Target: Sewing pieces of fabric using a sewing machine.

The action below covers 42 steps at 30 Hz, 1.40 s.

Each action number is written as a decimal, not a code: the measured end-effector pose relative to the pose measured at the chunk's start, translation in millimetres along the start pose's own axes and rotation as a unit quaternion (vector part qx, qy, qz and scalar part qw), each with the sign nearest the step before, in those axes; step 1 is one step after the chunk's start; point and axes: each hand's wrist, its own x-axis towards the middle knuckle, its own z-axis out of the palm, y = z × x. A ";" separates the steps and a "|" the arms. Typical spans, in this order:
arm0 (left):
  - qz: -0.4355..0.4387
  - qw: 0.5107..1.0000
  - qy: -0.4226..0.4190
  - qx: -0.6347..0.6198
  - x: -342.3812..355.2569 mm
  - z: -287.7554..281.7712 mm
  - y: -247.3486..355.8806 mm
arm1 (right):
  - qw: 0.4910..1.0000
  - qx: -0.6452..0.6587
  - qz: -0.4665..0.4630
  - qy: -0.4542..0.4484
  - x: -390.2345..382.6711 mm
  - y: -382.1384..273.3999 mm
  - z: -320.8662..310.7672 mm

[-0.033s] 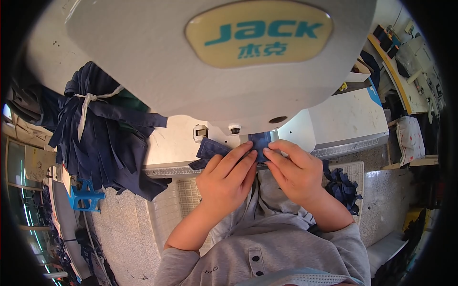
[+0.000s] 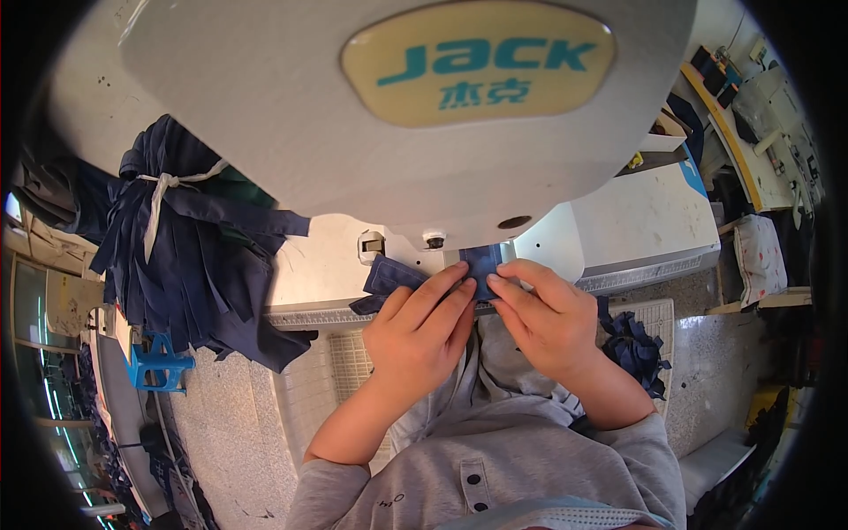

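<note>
A small piece of dark blue fabric (image 2: 481,262) lies under the lit front of a white sewing machine (image 2: 424,181). My left hand (image 2: 415,331) pinches its left edge with thumb and forefinger. At the opposite edge my right hand (image 2: 555,316) grips the same piece, fingers pressed together. The two hands almost meet, with the cloth between them. Left of my left hand, a dark blue strip with pale stitching (image 2: 395,276) rests on the table edge. The machine's head hides the needle area and the far end of the fabric.
A bundle of dark blue cloth strips (image 2: 168,238), tied with white, hangs over the table (image 2: 322,274) at left. Below right, more dark blue pieces (image 2: 634,349) lie in a pale basket. A blue stool (image 2: 161,362) stands on the floor at left. Thread spools (image 2: 715,75) sit far right.
</note>
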 end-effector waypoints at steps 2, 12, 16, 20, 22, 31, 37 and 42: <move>0.000 1.000 0.001 -0.002 0.1 -0.1 0.0 | 1.000 -0.004 -0.002 0.001 0.1 -0.5 -0.3; -0.003 1.000 -0.004 -0.005 0.7 -1.2 0.6 | 1.000 -0.014 -0.006 -0.021 0.5 -0.5 -2.9; -0.004 1.000 -0.005 -0.003 1.1 -1.3 1.0 | 1.000 -0.014 -0.010 -0.022 0.4 -0.2 -3.5; -0.002 1.000 -0.005 -0.007 1.7 -2.3 1.3 | 0.999 -0.009 0.007 -0.036 0.4 -2.8 -6.1; -0.002 1.000 -0.007 -0.009 1.6 -3.0 1.4 | 0.999 0.006 0.033 -0.041 -1.8 -6.3 -8.6; 0.005 1.000 -0.008 -0.016 -1.5 -5.0 1.9 | 0.978 0.107 0.177 -0.015 -34.2 -19.6 -4.7; 0.007 1.000 -0.017 -0.020 -2.2 -7.1 3.3 | 0.962 0.124 0.219 -0.107 -47.6 -3.8 5.6; 0.010 1.000 -0.014 -0.023 -3.7 -7.9 4.0 | 0.948 0.138 0.268 -0.103 -53.7 -1.2 13.1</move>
